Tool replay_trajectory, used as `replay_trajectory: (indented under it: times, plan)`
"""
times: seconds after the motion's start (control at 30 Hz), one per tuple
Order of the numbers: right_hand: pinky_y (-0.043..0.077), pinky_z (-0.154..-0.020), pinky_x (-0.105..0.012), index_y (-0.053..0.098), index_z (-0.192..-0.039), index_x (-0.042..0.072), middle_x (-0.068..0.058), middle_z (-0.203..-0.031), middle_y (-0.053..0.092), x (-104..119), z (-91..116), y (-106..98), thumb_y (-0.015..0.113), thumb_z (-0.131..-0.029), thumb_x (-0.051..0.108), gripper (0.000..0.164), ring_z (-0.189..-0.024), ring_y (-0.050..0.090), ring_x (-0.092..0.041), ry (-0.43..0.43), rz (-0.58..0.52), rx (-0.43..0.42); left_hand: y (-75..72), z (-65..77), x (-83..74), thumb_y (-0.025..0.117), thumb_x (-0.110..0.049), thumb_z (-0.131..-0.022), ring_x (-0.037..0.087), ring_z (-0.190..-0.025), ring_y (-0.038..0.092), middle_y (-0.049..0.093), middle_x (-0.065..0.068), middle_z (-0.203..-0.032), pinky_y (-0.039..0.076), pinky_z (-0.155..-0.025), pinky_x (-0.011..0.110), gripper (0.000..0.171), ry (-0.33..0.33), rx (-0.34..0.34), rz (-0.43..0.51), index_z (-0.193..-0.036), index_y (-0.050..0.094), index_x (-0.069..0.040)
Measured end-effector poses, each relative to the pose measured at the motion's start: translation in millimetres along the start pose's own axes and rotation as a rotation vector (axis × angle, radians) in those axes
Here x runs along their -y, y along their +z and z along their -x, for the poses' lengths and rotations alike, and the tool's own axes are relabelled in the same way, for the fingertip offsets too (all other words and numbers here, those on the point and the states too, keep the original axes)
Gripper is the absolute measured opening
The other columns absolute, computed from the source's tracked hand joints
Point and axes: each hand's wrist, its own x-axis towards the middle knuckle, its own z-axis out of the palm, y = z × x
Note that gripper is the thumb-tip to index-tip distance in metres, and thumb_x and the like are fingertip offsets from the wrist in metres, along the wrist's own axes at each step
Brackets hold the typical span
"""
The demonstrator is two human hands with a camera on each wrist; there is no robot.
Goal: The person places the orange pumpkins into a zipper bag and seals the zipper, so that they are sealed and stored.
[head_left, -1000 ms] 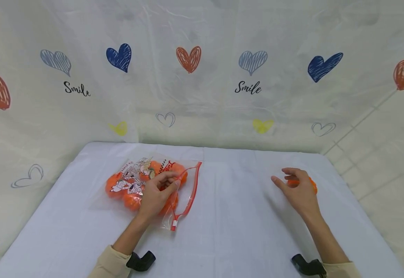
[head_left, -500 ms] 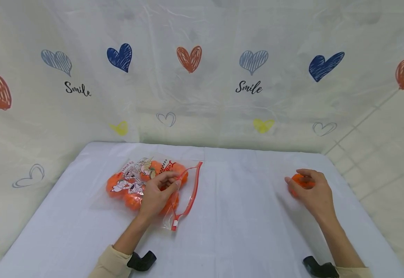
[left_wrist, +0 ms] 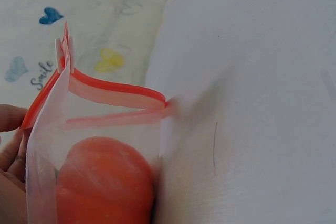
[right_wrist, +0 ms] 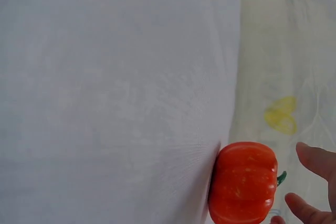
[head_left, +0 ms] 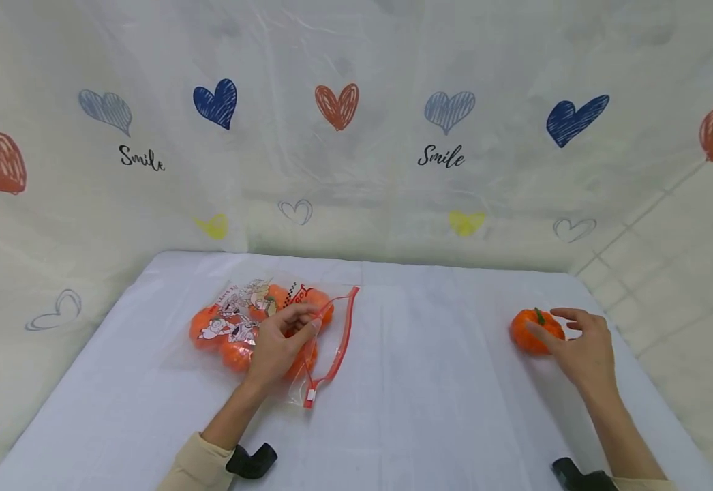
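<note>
My left hand (head_left: 275,346) pinches one side of the red-edged mouth of a clear zip bag (head_left: 234,314) with printed cartoon figures. The mouth gapes, and its white slider (head_left: 310,394) sits at the near end. Several orange pumpkins lie inside; one pumpkin (left_wrist: 105,187) shows close up through the plastic in the left wrist view. At the right of the table, a single small orange pumpkin (head_left: 529,334) with a green stem sits upright on the cloth. Over its right side, my right hand (head_left: 585,351) is spread; the right wrist view has its fingertips (right_wrist: 310,156) apart from the pumpkin.
A white cloth (head_left: 430,382) covers the table, its far edge meeting a pale curtain (head_left: 387,184) printed with hearts and "Smile". Black wrist mounts (head_left: 251,462) show at both wrists. Bare cloth lies between the bag and the lone pumpkin.
My right hand has moved right, first across the lone pumpkin and then to its right side, uncovering it. The left hand keeps its hold on the bag.
</note>
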Motion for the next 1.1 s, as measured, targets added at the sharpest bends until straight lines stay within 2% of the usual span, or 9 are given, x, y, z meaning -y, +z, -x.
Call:
replay_trajectory:
  times: [0.2,0.27,0.4,0.47,0.53,0.7,0.87,1.0,1.1]
  plan:
    - [0.044,-0.07,-0.028,0.052,-0.144,-0.005,-0.038,-0.143,0.039,-7.7,-2.7,-4.0,0.071,-0.097,0.042,0.069,-0.126,0.042,-0.053,0.04,0.026,0.1,1.5,-0.9,-1.8,0.074,-0.018,-0.097,0.014,-0.089,0.059,0.068,0.009,-0.099,0.051,-0.078,0.016,0.024,0.001,0.005,0.002,-0.119,0.074,-0.011]
    - [0.05,-0.071,-0.031,0.048,-0.146,-0.006,-0.039,-0.145,0.037,-9.1,-3.9,-3.7,0.07,-0.098,0.041,0.071,-0.128,0.04,-0.056,0.043,0.022,0.142,1.0,-0.6,-1.3,0.074,-0.017,-0.096,0.014,-0.09,0.06,0.069,0.008,-0.099,0.051,-0.078,0.016,0.023,-0.004,0.004,-0.001,-0.119,0.074,-0.013]
    - [0.058,-0.084,-0.052,0.041,-0.15,-0.005,-0.038,-0.149,0.037,-10.7,-5.3,-1.8,0.071,-0.098,0.039,0.075,-0.131,0.039,-0.057,0.049,0.008,0.191,-0.5,1.0,-0.8,0.074,-0.017,-0.097,0.013,-0.09,0.06,0.069,0.007,-0.099,0.052,-0.078,0.016,0.023,-0.004,0.006,-0.01,-0.12,0.074,-0.014]
    - [0.055,-0.093,-0.063,0.037,-0.152,-0.004,-0.038,-0.151,0.037,-10.9,-5.4,-1.2,0.07,-0.098,0.039,0.077,-0.132,0.038,-0.057,0.05,0.002,0.215,-0.9,1.3,-0.1,0.074,-0.017,-0.097,0.013,-0.09,0.06,0.069,0.008,-0.099,0.052,-0.078,0.016,0.023,-0.003,0.004,-0.01,-0.12,0.074,-0.014]
    - [0.052,-0.098,-0.067,0.034,-0.154,-0.003,-0.039,-0.153,0.035,-10.7,-5.1,-1.0,0.07,-0.098,0.04,0.079,-0.134,0.037,-0.058,0.046,-0.002,0.241,-1.1,1.7,0.5,0.074,-0.018,-0.097,0.014,-0.09,0.06,0.069,0.008,-0.099,0.052,-0.078,0.016,0.023,-0.004,0.004,-0.008,-0.12,0.074,-0.014]
    - [0.048,-0.103,-0.07,0.032,-0.155,0.001,-0.04,-0.156,0.033,-6.1,-2.5,2.6,0.07,-0.098,0.042,0.08,-0.137,0.036,-0.058,0.019,-0.005,0.313,-1.9,3.5,2.5,0.074,-0.017,-0.097,0.015,-0.091,0.06,0.069,0.009,-0.101,0.052,-0.079,0.016,0.024,-0.038,-0.001,-0.003,-0.12,0.074,-0.013]
    - [0.049,-0.102,-0.07,0.03,-0.156,0.003,-0.04,-0.154,0.036,2.0,1.9,8.5,0.075,-0.095,0.041,0.085,-0.133,0.041,-0.056,-0.032,0.013,0.357,-2.0,3.9,2.3,0.074,-0.018,-0.097,0.017,-0.093,0.06,0.07,0.008,-0.103,0.052,-0.08,0.016,0.024,-0.069,-0.01,-0.003,-0.12,0.074,-0.015]
    - [0.052,-0.099,-0.067,0.029,-0.157,0.003,-0.04,-0.151,0.04,7.2,4.9,12.1,0.078,-0.093,0.039,0.088,-0.129,0.046,-0.055,-0.068,0.027,0.38,-1.2,2.6,0.7,0.074,-0.019,-0.097,0.018,-0.093,0.06,0.069,0.009,-0.104,0.052,-0.08,0.016,0.024,-0.064,-0.001,0.003,-0.12,0.074,-0.014]
    - [0.055,-0.096,-0.065,0.032,-0.155,0.003,-0.04,-0.149,0.044,10.9,6.1,13.9,0.078,-0.093,0.037,0.084,-0.127,0.05,-0.053,-0.106,0.025,0.377,-0.4,1.3,-0.4,0.074,-0.019,-0.097,0.018,-0.093,0.06,0.069,0.01,-0.103,0.052,-0.08,0.016,0.024,-0.055,0.003,0.005,-0.12,0.074,-0.014]
